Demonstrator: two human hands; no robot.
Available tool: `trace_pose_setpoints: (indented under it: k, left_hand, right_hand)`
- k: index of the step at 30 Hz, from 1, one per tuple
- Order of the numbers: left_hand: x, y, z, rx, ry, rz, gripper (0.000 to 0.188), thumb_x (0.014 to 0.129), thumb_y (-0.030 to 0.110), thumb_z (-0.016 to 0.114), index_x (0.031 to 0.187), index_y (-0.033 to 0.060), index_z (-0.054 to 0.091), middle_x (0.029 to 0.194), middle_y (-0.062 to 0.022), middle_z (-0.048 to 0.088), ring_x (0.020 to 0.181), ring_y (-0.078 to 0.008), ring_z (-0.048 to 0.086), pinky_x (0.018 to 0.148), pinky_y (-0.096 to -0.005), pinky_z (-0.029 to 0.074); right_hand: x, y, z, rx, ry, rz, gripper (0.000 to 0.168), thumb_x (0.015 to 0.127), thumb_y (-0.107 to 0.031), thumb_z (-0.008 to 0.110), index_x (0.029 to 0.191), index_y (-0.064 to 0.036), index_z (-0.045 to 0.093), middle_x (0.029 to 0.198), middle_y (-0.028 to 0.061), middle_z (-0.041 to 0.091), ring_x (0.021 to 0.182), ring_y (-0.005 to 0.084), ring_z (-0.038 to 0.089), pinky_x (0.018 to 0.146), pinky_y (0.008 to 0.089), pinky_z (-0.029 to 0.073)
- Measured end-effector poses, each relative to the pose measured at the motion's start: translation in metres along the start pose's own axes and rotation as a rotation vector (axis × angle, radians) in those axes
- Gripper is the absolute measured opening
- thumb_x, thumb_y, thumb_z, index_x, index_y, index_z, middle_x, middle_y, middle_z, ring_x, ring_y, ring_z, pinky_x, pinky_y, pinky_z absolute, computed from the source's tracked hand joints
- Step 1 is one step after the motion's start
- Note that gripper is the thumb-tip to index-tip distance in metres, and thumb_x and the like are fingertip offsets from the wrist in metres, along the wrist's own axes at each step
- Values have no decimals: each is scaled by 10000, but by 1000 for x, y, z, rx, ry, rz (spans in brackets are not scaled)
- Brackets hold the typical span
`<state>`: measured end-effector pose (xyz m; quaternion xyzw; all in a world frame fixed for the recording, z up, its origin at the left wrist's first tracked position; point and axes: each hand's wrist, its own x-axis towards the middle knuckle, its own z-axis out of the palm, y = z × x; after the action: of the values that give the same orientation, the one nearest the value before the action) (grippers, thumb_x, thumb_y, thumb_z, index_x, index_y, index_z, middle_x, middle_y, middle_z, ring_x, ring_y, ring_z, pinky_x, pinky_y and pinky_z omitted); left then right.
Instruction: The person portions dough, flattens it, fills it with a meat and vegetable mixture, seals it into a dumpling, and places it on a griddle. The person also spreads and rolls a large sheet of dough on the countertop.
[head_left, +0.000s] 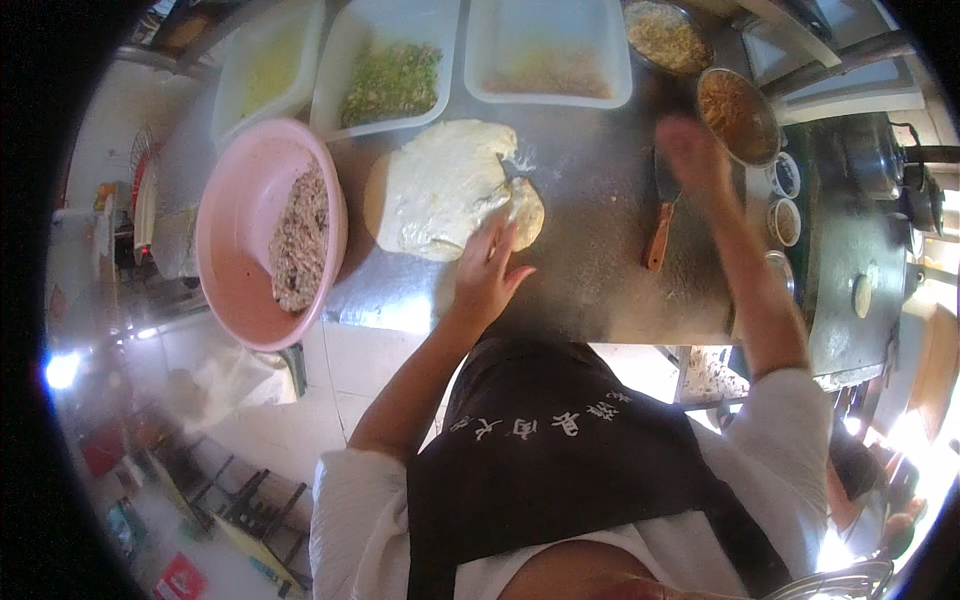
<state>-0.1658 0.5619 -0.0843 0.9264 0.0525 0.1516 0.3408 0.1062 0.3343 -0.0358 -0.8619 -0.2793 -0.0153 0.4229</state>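
A large mass of pale dough (446, 191) lies on the metal worktop, with a smaller lobe of dough (527, 214) at its right edge. My left hand (491, 262) rests its fingers on the dough near that lobe, thumb spread. My right hand (690, 154), blurred, is over the worktop beside a metal bowl of orange-brown shreds (739, 116); whether it holds anything cannot be made out. Just below it lies a scraper or spatula with a wooden handle (658, 236), its dark blade partly hidden. A pink plastic basin (232, 217) of minced filling (300, 240) stands left of the dough.
Along the back stand white plastic tubs, one with chopped greens (394, 79), one with a pinkish filling (551, 75). A bowl of yellowish crumbly food (667, 41) and small bowls (784, 221) sit at right. Beyond them, a dark griddle surface (832, 300) holds a flat dough piece (862, 295).
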Motion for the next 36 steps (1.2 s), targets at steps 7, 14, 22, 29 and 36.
trace_pose_setpoints:
  k: [7,14,22,29,36]
  left_hand:
    - [57,-26,48,262,-61,82,568,633,163,770,1163,132,569,1245,-149,499,1176,-372,423,974,-466,376]
    - [15,-39,17,-255,557,-487,261,869,174,596,1036,-27,591,944,-163,597,888,-263,579,786,-354,460]
    - [24,-11,35,430,282,-190,662,776,325,667,1336,111,385,1371,-245,287,1279,-457,235,992,-623,225]
    - [15,-29,3,389,159,-288,755,690,345,734,1336,162,389,1362,-236,293,1275,-465,239,959,-675,209]
    - [26,-33,14,423,153,-265,766,680,375,732,1332,156,396,1352,-217,308,1261,-458,271,954,-661,225]
  right_hand:
    - [-144,21,56,-664,-164,375,620,824,-218,598,1381,-123,341,1262,235,409,1022,376,542,875,409,464]
    - [-137,8,-71,-409,-370,392,439,819,-80,569,1251,-141,532,1011,145,596,964,307,597,822,407,472]
    - [-31,-35,107,-220,-653,161,294,860,-257,544,1119,-134,615,1050,147,621,902,315,611,770,387,482]
    - [-1,-39,0,-571,-849,6,277,870,-251,570,1117,-137,619,1025,106,645,899,259,625,750,339,498]
    - [25,-59,123,-226,-606,163,263,884,-265,507,1083,-160,643,940,131,657,814,287,627,723,410,490]
